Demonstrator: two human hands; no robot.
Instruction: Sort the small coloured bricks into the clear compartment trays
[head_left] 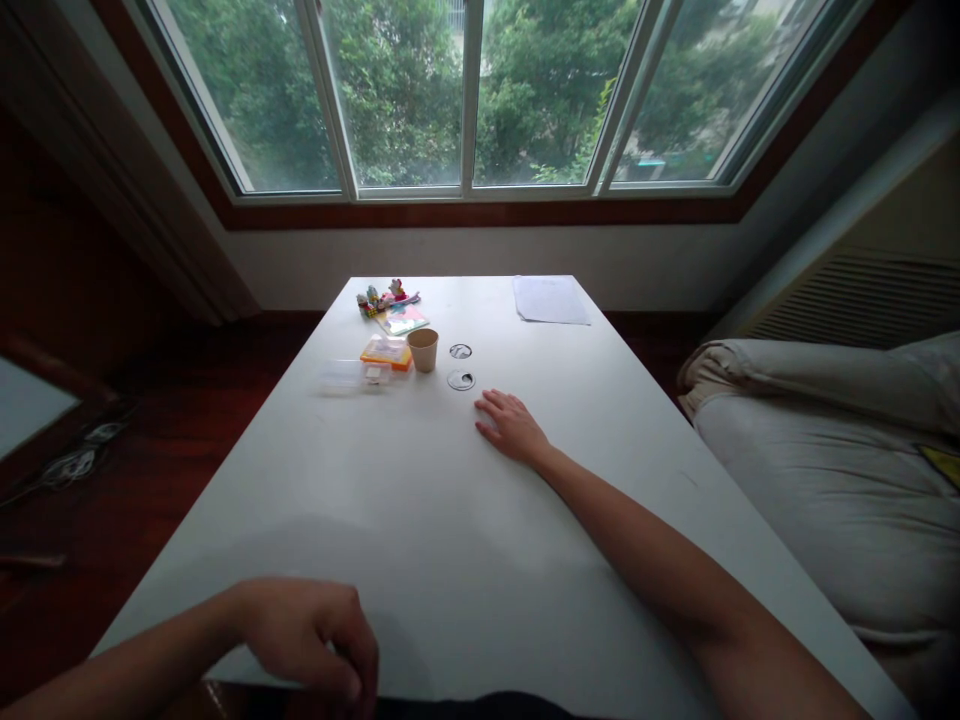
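My right hand [511,427] lies palm down on the white table [390,480], fingers stretched out and slightly spread, holding nothing. Just beyond its fingertips is a small flat disc [460,380] with a dark, partly shiny pattern. A second round disc [460,351] lies a little farther back. Left of them a brown paper cup [423,351] stands upright. My left hand [315,635] is at the near edge of the table, its fingers loosely curled downward. No object shows in it, and its fingertips are partly hidden.
Beside the cup are an orange-and-clear case [386,352] and clear plastic boxes [345,375]. Behind them lie pastel packets [403,319] and small colourful figures [386,297]. White paper sheets [551,299] rest at the back right. A covered sofa [795,480] stands on the right.
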